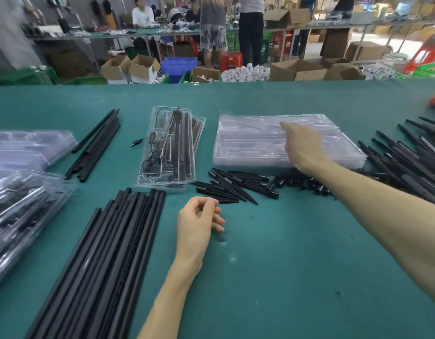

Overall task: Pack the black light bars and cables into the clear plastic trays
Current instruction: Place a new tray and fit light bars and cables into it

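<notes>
A clear tray (167, 152) with black light bars and a coiled cable in it lies at the table's middle, on top of another tray (199, 128). Its USB plug (136, 143) hangs out on the cloth. To its right sits a stack of empty clear trays (250, 143). My right hand (302, 148) rests, blurred, on that stack's near right part, its fingers hidden. My left hand (199, 221) lies on the green cloth with fingers curled and nothing in it. It is just right of a bundle of long black bars (108, 253).
Short black spikes (233, 187) and connectors lie scattered in front of the tray stack. More black bars are piled at the right (407, 162) and at the back left (96, 145). Packed trays (23, 209) and empty ones (25, 148) crowd the left edge. People and boxes are beyond the table.
</notes>
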Tool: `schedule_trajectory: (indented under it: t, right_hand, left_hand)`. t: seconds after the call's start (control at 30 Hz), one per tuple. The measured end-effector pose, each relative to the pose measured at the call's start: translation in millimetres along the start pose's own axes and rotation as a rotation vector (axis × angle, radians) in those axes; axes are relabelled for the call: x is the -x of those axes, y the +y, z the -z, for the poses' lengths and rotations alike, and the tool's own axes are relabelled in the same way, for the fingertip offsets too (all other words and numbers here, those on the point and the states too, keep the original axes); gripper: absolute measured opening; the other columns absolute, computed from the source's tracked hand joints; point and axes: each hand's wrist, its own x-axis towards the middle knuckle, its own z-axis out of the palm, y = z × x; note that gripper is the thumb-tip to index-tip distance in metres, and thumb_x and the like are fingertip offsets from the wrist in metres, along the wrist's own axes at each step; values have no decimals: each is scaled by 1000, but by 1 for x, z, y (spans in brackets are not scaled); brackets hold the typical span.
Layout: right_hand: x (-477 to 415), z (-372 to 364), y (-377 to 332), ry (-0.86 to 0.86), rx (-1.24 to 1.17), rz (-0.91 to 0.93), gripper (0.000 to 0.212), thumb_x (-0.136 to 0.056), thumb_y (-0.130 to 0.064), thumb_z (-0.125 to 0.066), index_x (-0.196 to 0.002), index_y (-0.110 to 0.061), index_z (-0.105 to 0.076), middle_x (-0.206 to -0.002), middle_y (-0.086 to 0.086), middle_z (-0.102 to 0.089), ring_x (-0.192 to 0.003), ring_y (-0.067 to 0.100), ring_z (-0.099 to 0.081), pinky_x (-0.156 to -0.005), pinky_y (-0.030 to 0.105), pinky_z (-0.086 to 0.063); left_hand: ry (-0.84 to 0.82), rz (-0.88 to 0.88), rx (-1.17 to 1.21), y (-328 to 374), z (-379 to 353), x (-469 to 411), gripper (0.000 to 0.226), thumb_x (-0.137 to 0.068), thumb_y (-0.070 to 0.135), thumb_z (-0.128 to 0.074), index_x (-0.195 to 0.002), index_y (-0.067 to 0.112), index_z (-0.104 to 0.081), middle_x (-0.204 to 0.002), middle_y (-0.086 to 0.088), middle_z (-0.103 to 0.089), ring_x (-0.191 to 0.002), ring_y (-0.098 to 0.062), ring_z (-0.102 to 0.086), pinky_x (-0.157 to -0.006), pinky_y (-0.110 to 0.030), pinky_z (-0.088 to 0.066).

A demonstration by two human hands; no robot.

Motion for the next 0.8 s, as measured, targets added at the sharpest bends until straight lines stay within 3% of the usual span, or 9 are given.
schedule_trajectory:
  t: [0.27,0.37,0.47,0.6,0.8]
  right_hand:
    - [-6,10,-5,245,-83,-13,55,-83,18,-37,-123,-8,-64,-107,18,-72,-90,40,-66,-77,47,-53]
    - [2,7,-6,142,-56,49,60,-84,19,-35,-130,-11,-59,-111,16,-71,-92,38,-66,-70,42,-52]
    - [8,11,-3,121,-2,106,50,-88,17,-38,-127,-7,-59,-119,15,-70,-103,37,-64,-84,49,-54]
    - [11,28,-3,166,12,172,44,-90,13,-44,-126,-5,-60,-125,15,-69,-109,37,-63,-90,47,-51]
    - [82,40,-7,-40,56,232,54,-85,9,-51,-136,-8,-52,-133,10,-62,-119,33,-56,-97,43,-44]
  left_hand:
    - [-2,2,-14,-2,2,1,14,-101,12,-57,-95,3,-66,-74,-4,-67,-58,-15,-62,-53,-24,-52]
    - [3,0,-17,-2,3,1,14,-101,11,-57,-95,2,-66,-77,-8,-66,-58,-15,-62,-53,-24,-52]
    - [-4,-2,-12,-3,3,1,14,-101,11,-57,-96,2,-66,-78,-9,-66,-58,-15,-62,-53,-24,-52]
    - [5,-8,-14,-4,3,-2,13,-100,9,-57,-96,1,-66,-78,-10,-66,-58,-16,-62,-52,-24,-52]
    - [4,-18,3,-6,3,-5,16,-102,11,-55,-96,0,-66,-82,-15,-66,-59,-16,-64,-53,-24,-54]
